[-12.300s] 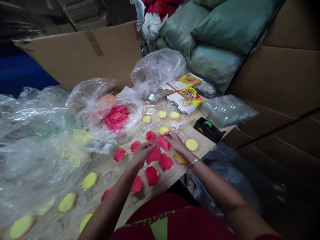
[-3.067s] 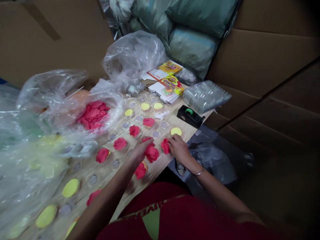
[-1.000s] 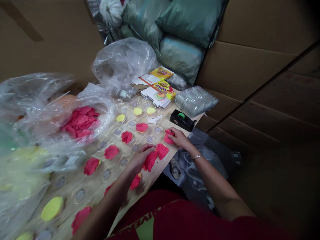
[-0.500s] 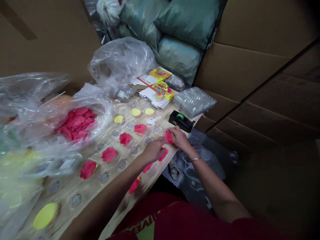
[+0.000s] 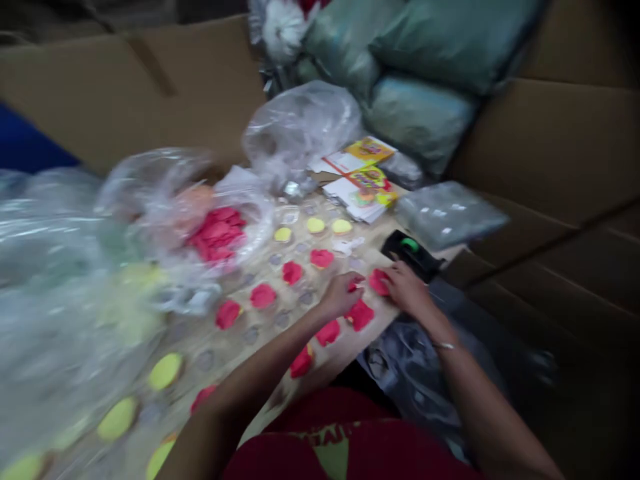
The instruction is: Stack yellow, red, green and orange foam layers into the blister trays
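Note:
My left hand [image 5: 343,293] is closed, with a bit of red material showing between its thumb and fingers above the table. To its right, my right hand [image 5: 409,288] has its fingertips on a red wavy-edged piece [image 5: 379,282] near the table's right end. Just below the hands lies another red wavy-edged piece [image 5: 360,315]. Several more such pieces sit in rows, some over yellow discs, such as one red piece [image 5: 263,295] left of my left forearm. Bare yellow discs [image 5: 166,371] rest at the near left. Motion blurs the fingers.
A black tape dispenser [image 5: 411,255] with green tape stands beyond my right hand. Printed cards [image 5: 364,193], a stack of clear plastic packs [image 5: 450,213] and a bag of red pieces [image 5: 220,233] lie around. Cardboard [image 5: 200,87] walls the back; green sacks [image 5: 425,113] are piled behind.
The view has swung left, so the scene sits further right. My left hand has lifted off the red pieces by the near edge, red material in its fingers. My right hand stays at its red piece.

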{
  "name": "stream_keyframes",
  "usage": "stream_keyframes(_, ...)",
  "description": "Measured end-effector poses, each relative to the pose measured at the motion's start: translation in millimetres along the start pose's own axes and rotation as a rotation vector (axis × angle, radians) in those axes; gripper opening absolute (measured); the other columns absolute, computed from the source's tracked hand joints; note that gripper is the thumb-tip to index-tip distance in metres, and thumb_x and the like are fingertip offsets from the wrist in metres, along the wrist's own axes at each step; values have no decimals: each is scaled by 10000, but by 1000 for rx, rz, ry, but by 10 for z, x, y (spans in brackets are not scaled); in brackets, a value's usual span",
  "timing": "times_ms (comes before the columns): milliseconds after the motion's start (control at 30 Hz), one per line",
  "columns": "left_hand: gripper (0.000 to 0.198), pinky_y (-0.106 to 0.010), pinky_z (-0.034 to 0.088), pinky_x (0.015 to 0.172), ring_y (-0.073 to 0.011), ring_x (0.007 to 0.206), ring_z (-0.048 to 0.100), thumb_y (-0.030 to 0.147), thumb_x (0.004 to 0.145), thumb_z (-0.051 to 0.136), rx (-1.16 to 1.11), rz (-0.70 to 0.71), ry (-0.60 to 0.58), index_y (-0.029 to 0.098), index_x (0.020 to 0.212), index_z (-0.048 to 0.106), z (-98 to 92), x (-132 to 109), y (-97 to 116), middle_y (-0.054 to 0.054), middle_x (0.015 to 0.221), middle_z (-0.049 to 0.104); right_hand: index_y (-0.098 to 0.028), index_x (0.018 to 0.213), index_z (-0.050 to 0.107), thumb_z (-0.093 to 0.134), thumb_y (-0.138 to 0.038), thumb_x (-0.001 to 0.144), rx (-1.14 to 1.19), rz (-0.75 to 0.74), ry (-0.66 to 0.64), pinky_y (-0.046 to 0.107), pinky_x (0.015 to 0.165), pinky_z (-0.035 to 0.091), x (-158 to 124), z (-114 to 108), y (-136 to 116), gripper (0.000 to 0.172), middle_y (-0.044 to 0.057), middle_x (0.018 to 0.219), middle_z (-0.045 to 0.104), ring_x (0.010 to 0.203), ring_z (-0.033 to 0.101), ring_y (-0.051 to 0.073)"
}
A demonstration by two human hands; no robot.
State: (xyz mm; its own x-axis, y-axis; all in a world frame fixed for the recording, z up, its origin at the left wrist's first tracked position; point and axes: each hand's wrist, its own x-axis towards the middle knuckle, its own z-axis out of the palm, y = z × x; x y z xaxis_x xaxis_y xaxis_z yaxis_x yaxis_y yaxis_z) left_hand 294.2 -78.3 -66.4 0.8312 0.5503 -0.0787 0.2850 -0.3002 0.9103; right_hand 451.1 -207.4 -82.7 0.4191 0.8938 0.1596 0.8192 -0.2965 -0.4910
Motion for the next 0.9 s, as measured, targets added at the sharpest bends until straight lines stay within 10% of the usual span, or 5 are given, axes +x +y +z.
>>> stream_keyframes(267, 258, -291, 512, 732, -159, 799, 627, 325, 861, 570, -350, 11, 332, 165, 1053, 638, -432, -612, 35, -73, 938, 677, -221, 1186, 595, 735, -470, 746, 1057, 126, -272, 313, 762, 555, -46, 490, -976, 525, 75, 1061, 688, 875, 663, 208)
stream_keyframes(367, 286, -365, 470, 915, -223, 1047, 592, 366, 840, 601, 52, 60, 597, 210, 1078, 629, -1144, -1117, -116, -94, 1111, 648, -220, 1064, 649, 768, -445, 715, 1193, 280, -315, 283, 722, 565, -33, 561, -1189, 432, 57, 1007, 709, 829, 675, 191)
stream_keyframes(467, 513, -457, 363, 1045, -301, 1230, 475, 305, 751, 684, 548, -353, 924, 188, 1228, 537, -2020, -1730, -495, -152, 1272, 567, -240, 978, 682, 826, -400, 626, 1281, 483, -280, 251, 683, 578, 27, 550, -1208, 412, 35, 955, 720, 794, 684, 175)
stream_keyframes(633, 586, -466, 370, 981, -372, 1266, 408, 234, 756, 643, 960, -940, 800, 122, 1307, 476, -3016, -2472, -1042, -229, 1291, 548, -290, 814, 697, 872, -314, 496, 1395, 670, -183, 179, 610, 575, 157, 500, -1245, 363, -2, 849, 714, 711, 671, 136)
stream_keyframes(900, 359, -352, 405, 845, -275, 1071, 546, 138, 903, 324, 989, -1006, 1035, 54, 1186, 528, -4276, -2588, -630, -213, 1197, 591, -313, 866, 705, 831, -368, 551, 1258, 594, -237, 265, 624, 607, 196, 536, -1332, 344, 43, 972, 724, 816, 700, 206)
